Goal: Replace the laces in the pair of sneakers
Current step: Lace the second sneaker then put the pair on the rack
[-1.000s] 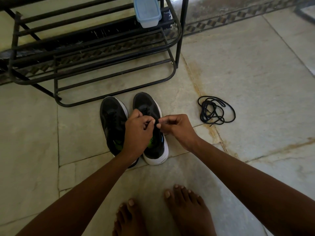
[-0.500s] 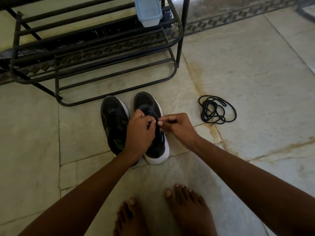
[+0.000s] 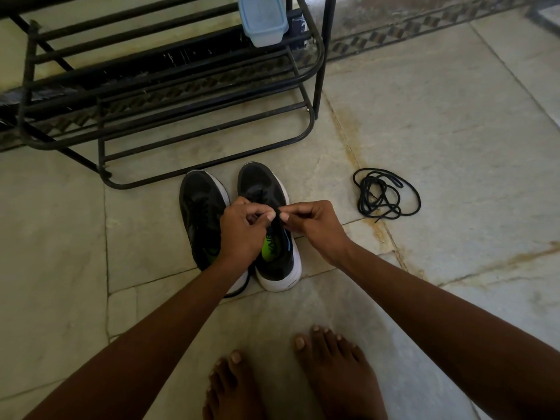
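Both hands together above right sneaker (image 3: 272,253), left hand (image 3: 242,230) and right hand (image 3: 312,221) pinching its lace (image 3: 276,213). Left sneaker (image 3: 200,207) just beside left hand. Loose lace (image 3: 385,197) on floor (image 3: 454,131), right of right hand.

The only lettering is dark print on the bright green insole (image 3: 270,249) inside the right-hand sneaker (image 3: 274,237), at about 6 o'clock from the pinching fingers. It looks like a brand word, but it is too blurred to read.
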`<state>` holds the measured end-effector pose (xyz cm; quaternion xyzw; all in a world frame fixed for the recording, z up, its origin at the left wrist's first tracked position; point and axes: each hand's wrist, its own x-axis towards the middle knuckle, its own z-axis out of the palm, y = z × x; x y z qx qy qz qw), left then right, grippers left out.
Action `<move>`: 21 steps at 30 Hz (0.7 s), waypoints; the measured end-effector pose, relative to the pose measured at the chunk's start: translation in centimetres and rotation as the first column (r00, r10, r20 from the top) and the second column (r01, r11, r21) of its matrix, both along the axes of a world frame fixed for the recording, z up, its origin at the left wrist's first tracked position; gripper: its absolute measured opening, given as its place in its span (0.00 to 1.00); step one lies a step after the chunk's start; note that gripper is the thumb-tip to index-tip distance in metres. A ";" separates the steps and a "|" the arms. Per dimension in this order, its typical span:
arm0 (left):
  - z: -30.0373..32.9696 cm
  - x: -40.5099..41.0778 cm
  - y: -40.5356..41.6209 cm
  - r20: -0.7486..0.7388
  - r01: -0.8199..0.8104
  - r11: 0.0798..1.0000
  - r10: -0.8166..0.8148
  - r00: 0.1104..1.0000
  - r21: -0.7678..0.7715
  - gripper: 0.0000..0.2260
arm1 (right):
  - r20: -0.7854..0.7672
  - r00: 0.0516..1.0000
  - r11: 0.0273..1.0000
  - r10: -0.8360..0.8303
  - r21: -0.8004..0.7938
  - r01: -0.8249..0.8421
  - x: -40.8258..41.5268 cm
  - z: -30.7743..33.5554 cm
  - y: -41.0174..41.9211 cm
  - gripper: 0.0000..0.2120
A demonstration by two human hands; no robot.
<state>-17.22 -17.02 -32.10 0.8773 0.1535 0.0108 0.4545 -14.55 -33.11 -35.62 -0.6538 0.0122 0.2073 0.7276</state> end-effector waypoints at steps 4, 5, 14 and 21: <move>0.0 -0.1 -0.4 -0.009 -0.059 0.998 0.059 0.998 -0.021 0.05 | 0.000 1.000 1.000 0.000 -0.007 0.000 -0.1 -0.2 -0.1 0.11; 0.1 -0.1 -0.5 -0.007 -0.064 0.998 0.064 0.998 -0.021 0.05 | -0.003 1.000 1.000 0.001 -0.006 -0.001 -0.1 -0.2 -0.1 0.12; 0.4 -0.3 -0.5 0.060 0.009 0.984 -0.020 0.998 0.180 0.04 | 0.005 1.000 1.000 -0.012 -0.026 0.012 0.0 0.1 0.1 0.11; 0.8 -0.7 -0.4 0.051 -0.055 0.995 0.051 0.997 0.084 0.10 | -0.002 1.000 0.998 -0.028 -0.061 0.027 0.3 0.5 0.7 0.06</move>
